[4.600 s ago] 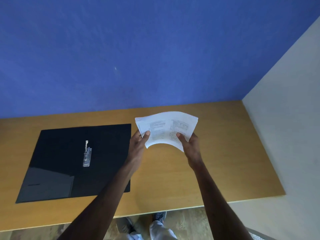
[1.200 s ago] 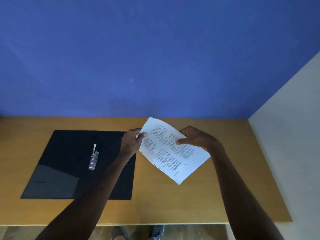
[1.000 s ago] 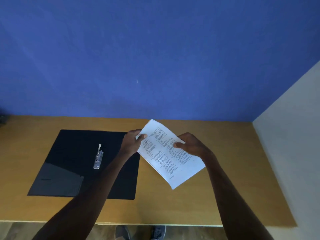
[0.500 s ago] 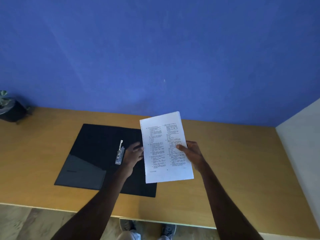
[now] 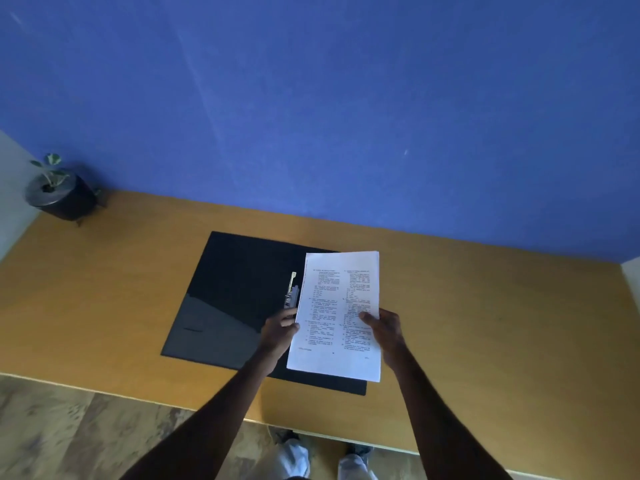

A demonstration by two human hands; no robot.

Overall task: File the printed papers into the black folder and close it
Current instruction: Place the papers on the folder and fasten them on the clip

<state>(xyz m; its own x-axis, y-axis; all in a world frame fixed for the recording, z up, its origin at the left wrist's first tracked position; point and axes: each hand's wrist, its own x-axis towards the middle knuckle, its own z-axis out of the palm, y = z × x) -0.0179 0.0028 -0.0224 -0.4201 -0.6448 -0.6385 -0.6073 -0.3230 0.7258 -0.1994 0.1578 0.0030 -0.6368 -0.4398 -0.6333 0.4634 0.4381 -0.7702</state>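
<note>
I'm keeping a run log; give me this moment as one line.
step: filing | left hand + right hand: holding papers over open folder | clip: exposed | folder: not closed

Our forearms are bare, no sleeves showing; at six o'clock we wear pale trousers (image 5: 294,460) and dark shoes (image 5: 358,448).

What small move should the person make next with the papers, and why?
Probably lower the papers slightly leftward, bringing their left edge onto the metal clip. The left hand and right hand hold them above the right half of the open black folder, and the clip stands just beside that edge, nothing filed yet.
</note>
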